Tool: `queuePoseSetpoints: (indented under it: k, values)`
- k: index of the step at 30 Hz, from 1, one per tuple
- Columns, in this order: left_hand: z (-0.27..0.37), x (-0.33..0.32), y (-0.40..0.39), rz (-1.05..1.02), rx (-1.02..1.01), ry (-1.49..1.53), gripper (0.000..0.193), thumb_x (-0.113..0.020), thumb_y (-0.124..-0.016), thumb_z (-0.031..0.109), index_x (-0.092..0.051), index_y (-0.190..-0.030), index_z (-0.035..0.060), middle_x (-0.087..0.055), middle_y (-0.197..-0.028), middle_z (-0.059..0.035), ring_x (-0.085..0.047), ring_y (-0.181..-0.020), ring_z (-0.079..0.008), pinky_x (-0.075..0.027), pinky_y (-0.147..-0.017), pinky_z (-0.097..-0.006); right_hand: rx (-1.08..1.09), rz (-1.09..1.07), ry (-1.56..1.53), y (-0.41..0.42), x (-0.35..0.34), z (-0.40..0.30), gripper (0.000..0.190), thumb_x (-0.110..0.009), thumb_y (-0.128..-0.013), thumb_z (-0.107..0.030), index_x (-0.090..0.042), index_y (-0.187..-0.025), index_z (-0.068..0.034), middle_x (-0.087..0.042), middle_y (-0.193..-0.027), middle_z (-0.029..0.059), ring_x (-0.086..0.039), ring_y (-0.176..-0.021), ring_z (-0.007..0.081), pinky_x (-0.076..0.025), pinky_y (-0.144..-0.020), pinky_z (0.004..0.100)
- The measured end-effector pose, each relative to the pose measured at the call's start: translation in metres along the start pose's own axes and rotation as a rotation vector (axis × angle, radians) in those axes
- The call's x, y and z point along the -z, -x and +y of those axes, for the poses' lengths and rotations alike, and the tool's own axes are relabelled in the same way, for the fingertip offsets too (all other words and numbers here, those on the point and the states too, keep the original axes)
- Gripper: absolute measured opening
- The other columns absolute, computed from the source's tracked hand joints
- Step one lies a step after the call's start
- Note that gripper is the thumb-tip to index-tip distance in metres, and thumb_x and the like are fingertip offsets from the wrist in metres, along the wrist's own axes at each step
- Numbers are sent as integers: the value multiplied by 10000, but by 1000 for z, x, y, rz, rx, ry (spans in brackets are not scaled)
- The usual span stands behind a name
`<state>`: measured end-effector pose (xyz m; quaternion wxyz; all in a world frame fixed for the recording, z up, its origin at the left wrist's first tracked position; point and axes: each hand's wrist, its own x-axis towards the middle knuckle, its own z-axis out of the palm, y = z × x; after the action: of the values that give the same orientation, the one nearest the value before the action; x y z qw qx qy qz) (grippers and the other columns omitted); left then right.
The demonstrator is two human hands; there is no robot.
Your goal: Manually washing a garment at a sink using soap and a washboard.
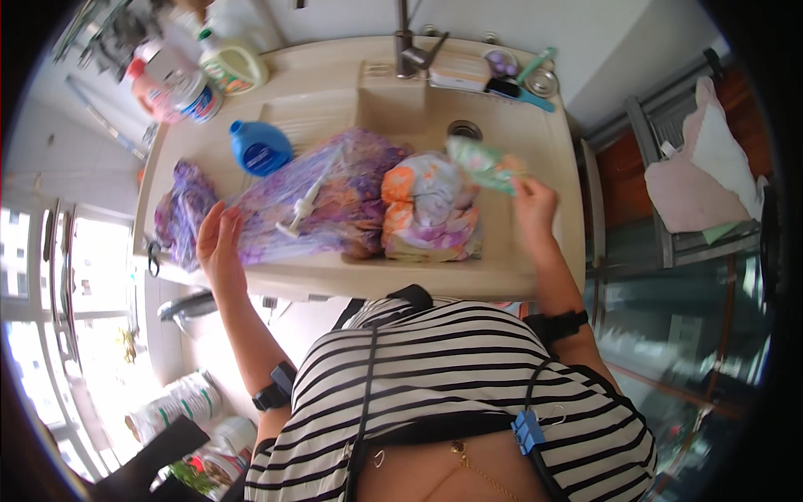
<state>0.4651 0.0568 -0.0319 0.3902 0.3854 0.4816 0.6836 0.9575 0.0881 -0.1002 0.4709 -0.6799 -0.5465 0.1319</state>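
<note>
My right hand grips one end of a blurred green printed packet over the right basin of the sink. Beside the left part of a purple floral cloth is my left hand, its fingers bent and close together; whether they pinch anything cannot be told. A white pump dispenser top lies on that cloth. To its right sits a bundled cloth with orange, grey and purple patches. The blue bottle stands or lies behind the purple cloth.
Detergent bottles crowd the back left corner. A dark faucet rises at the back, near a soap box, a blue-handled brush and the drain. Black scissors handles show at the left edge. A rack with cloths stands right.
</note>
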Motion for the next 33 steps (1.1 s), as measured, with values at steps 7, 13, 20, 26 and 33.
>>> queuePoseSetpoints:
  k: [7, 13, 20, 26, 33]
  values:
    - [-5, 32, 30, 58, 42, 72, 294, -599, -926, 108, -586, -1206, 21, -671, -1042, -84, -630, -1007, -165, -496, -922, -296, 124, -30, 414, 0, 14, -10, 185, -684, -834, -176, -653, -811, 5, -575, -571, 99, -553, -528, 172, -427, -531, 382]
    - [7, 88, 82, 119, 126, -14, 274, -596, -931, 120, -600, -1191, 34, -667, -1026, -57, -622, -1001, -141, -487, -912, -288, -428, -240, -799, 45, -14, -119, 152, -684, -878, -205, -650, -888, -57, -656, -778, 47, -553, -535, 99, -414, -458, 217]
    - [49, 133, 150, -81, 194, 54, 391, -647, -865, 39, -552, -1243, 13, -630, -1146, -97, -588, -1071, -172, -471, -912, -292, -723, -1013, -1191, 181, -126, -238, 166, -656, -896, -226, -641, -917, -62, -664, -847, 117, -558, -586, 124, -433, -524, 239]
    - [85, 207, 215, -67, 234, 62, 459, -731, -818, 110, -549, -1226, 3, -608, -1155, -94, -597, -1031, -172, -498, -868, -299, -834, -1363, -1048, 311, -184, -305, 183, -677, -878, -238, -629, -971, -87, -664, -877, 102, -562, -612, 126, -445, -536, 241]
    - [110, 308, 271, 293, 295, -77, 236, -697, -871, 217, -667, -986, 13, -675, -814, -31, -606, -722, -89, -476, -658, -242, -858, -1611, -929, 443, -228, -371, 187, -691, -864, -225, -635, -970, -81, -675, -887, 77, -575, -601, 118, -489, -563, 230]
